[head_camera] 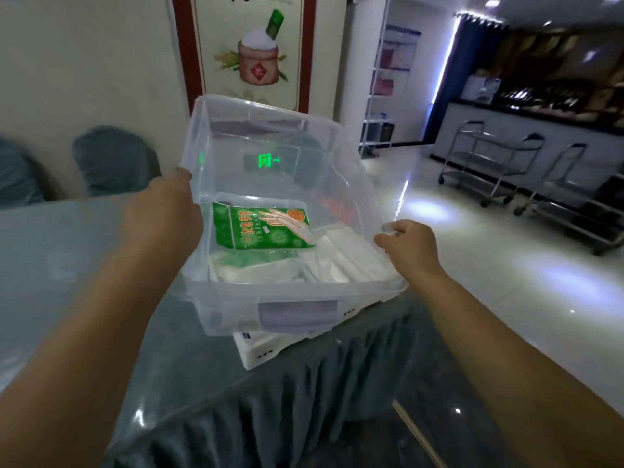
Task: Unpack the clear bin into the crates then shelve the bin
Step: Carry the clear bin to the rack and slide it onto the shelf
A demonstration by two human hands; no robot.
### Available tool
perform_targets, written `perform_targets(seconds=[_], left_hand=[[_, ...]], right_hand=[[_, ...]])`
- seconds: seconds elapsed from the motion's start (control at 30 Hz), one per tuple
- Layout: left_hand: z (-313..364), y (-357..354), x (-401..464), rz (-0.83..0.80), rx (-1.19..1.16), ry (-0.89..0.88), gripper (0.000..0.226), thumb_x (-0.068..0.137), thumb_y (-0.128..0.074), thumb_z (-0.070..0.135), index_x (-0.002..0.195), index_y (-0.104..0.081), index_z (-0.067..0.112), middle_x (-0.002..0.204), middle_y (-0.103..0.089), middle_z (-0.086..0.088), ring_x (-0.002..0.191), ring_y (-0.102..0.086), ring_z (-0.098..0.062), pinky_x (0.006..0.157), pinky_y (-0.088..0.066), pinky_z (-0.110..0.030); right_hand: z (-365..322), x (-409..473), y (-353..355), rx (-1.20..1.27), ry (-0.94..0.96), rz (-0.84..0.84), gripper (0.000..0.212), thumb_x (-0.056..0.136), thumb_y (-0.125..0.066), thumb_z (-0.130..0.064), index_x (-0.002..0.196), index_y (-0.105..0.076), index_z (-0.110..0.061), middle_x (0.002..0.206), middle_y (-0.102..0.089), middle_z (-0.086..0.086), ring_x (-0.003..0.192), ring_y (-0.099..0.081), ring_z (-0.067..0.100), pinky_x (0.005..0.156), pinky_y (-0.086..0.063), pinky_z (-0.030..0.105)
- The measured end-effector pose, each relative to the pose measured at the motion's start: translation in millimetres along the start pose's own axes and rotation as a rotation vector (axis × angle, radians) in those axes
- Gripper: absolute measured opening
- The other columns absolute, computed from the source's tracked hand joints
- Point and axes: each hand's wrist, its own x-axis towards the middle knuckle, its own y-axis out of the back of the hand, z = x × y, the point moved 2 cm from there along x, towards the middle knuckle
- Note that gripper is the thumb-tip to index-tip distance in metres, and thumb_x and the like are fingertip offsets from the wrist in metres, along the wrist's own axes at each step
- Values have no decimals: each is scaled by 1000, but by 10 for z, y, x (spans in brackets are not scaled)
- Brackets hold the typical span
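While tilted, clear bin [270, 184] gripped: fingers [388, 236] over both side rims.

Clear bin [270, 184] held w/ both hands, tilted, far end raised. Left hand [162, 214] grips left rim; right hand [410, 246] pinches right rim, fingers [388, 231] curled over edge. Inside: green packet [261, 228] on top of white packs [337, 261]. White crate [266, 349] under bin's near end, on desk [67, 258] w/ pleated skirt. Steel carts [499, 167] right, well apart.
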Motion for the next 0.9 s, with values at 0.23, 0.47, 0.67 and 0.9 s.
perform_targets(seconds=[0.23,0.47,0.67,0.9], left_hand=[[1657,-847,-308,-48,-185,-90,45,85,-52,10,129,-45,14,121,-57,-24,105,-54,-44,89,-44,-48],[2952,-1615,-793,-217,-373,-155,41,84,-57,21,124,-49,24,127,-58,-9,111,-56,-31,89,-44,-38],[3808,-2234,-971,-302,-417,-196,38,86,-55,25,124,-49,24,125,-59,-6,106,-58,-28,78,-41,-33],[4699,-3159,-775,-390,-442,-209,38,88,-54,23,125,-47,28,126,-59,-5,103,-59,-28,77,-43,-34]], right_hand=[[1188,321,1534,-46,-107,108,29,74,-69,-22,101,-68,-13,87,-64,-4,80,-63,17,78,-52,34],[2210,393,2751,-152,-218,215,35,77,-69,-24,111,-65,-14,101,-65,1,74,-58,9,70,-43,24],[2873,460,3351,-218,-295,276,35,84,-65,-23,116,-63,-11,116,-66,10,87,-58,19,81,-45,29],[3629,934,3766,-232,-437,315,36,82,-66,-24,115,-63,-11,111,-66,9,86,-61,20,83,-48,31]])
